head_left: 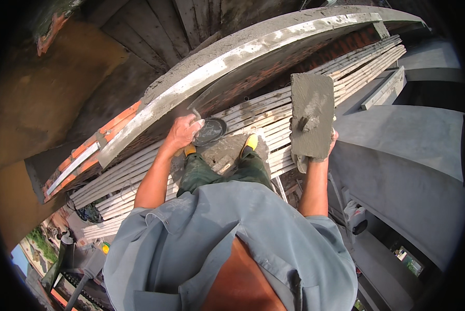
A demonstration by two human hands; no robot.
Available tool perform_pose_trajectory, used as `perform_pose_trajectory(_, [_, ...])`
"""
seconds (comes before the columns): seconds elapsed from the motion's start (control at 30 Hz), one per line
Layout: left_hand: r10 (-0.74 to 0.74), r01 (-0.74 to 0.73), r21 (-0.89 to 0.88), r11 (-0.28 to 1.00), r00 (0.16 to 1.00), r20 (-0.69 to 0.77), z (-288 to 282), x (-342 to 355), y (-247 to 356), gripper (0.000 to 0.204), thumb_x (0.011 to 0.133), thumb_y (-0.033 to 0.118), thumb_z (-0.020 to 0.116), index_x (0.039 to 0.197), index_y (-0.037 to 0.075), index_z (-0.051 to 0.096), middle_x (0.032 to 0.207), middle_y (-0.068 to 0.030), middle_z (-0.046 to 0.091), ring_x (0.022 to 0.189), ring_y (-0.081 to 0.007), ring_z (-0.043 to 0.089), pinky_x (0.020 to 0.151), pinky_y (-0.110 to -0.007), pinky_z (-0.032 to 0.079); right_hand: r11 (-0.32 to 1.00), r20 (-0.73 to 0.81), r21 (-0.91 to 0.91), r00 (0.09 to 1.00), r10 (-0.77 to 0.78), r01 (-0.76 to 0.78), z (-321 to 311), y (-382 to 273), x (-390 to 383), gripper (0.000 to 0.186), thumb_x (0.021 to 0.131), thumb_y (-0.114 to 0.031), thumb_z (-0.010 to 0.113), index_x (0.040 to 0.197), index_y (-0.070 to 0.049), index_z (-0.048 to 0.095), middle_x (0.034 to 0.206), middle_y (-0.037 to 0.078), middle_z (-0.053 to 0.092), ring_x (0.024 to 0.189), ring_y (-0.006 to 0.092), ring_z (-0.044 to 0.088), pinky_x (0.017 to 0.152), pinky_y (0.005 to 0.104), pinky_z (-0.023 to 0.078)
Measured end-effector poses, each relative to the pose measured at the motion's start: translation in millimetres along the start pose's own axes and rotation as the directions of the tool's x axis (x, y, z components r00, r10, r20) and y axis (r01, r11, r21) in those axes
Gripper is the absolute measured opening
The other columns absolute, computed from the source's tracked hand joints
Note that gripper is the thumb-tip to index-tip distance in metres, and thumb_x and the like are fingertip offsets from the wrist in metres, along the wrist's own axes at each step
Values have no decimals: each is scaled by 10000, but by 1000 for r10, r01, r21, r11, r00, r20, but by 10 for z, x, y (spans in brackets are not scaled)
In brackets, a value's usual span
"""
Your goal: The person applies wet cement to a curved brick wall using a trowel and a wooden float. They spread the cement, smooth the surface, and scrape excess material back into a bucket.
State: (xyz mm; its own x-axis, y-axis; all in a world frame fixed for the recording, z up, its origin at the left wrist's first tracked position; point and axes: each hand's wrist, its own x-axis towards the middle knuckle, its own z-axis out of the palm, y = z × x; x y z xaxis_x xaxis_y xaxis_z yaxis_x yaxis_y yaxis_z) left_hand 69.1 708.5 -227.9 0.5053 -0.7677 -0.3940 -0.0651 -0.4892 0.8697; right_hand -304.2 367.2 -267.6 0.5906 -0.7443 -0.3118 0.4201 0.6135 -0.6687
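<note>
My left hand point(183, 132) is closed around the handle of a trowel, whose bent metal neck point(195, 112) shows above the fingers. Its grey blade point(211, 94) seems to lie along the face of the curved beam point(227, 61), hard to separate from the grey surface. Next to this hand stands a round black bucket point(210, 130) with grey wet stuff inside. At the right, my right hand point(334, 139) holds a rectangular plasterer's hawk point(312, 98) coated with grey mortar, a lump near its middle. The hawk hides most of those fingers.
I stand on a platform of bamboo poles point(279, 133), with a mortar-smeared board point(227, 150) under my feet. Exposed orange bricks point(119, 124) edge the beam at left. Grey rendered walls point(398, 140) rise at right, with a wooden plank point(385, 89) near them.
</note>
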Motion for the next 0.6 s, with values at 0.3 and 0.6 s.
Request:
perform_pose_trajectory(0.3, [-259,260,-20,966,966,20,-713,-1180,-322,354,944,312,660,816,-14,608,649,-101,604,562,-171,564,559,-352,462,911,253,363,962,103,-193,252,300,45,625,887,-472,687,1328,-30,654,1311,196,686,1174,381,652,1033,506,526])
perform_pose_trajectory(0.6, [176,-180,313,933,984,42,-528,-1430,156,337,938,314,716,969,-20,691,761,-219,617,656,-384,581,674,-434,482,895,246,389,961,129,-220,388,465,-60,582,895,-455,702,1311,-50,667,1305,179,695,1167,358,666,1041,512,527])
